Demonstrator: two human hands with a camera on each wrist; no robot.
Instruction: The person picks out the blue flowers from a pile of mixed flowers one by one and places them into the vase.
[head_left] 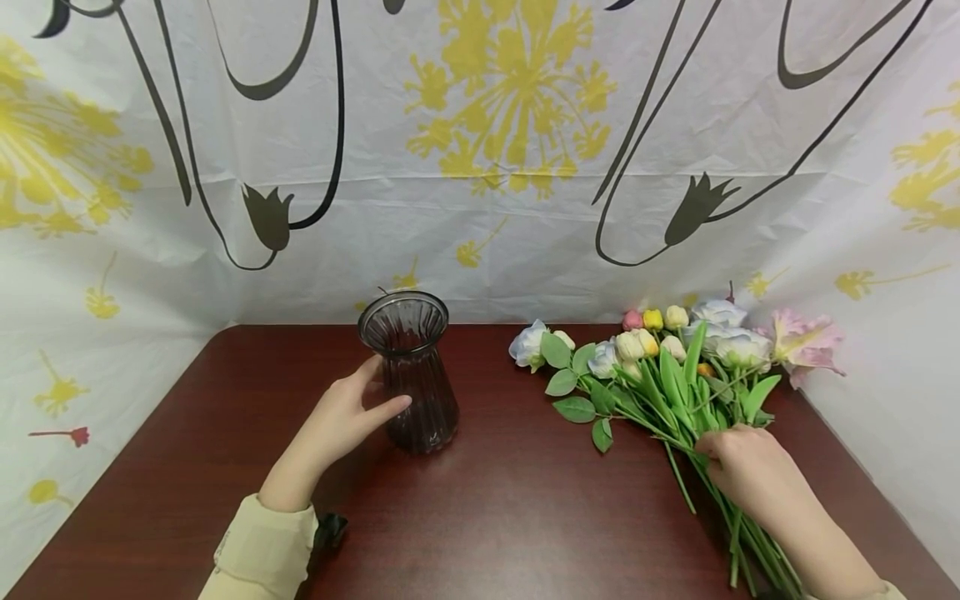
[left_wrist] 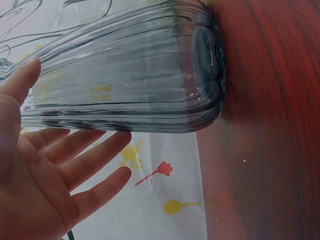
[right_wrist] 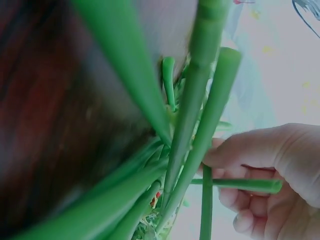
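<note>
A tinted, ribbed glass vase [head_left: 422, 392] with a flared rim stands upright on the table. My left hand [head_left: 347, 417] is at its left side, thumb in front and fingers at the far side. In the left wrist view the fingers [left_wrist: 95, 155] are mostly straight along the glass, with the little finger away from it. On the right lies a bunch of flowers [head_left: 675, 367] with green stems [right_wrist: 200, 115]. My right hand [head_left: 750, 467] is over the stems below the leaves. Its thumb and index finger pinch a stem [right_wrist: 206, 200], the other fingers curled.
The flower heads include tulips [head_left: 637, 343], pale blue blooms [head_left: 738, 343] and a pink lily [head_left: 806, 342], near the table's back right. A patterned sheet [head_left: 480, 250] rises behind and beside the dark red table [head_left: 525, 500]. Something small and black [head_left: 330, 530] shows by the left sleeve.
</note>
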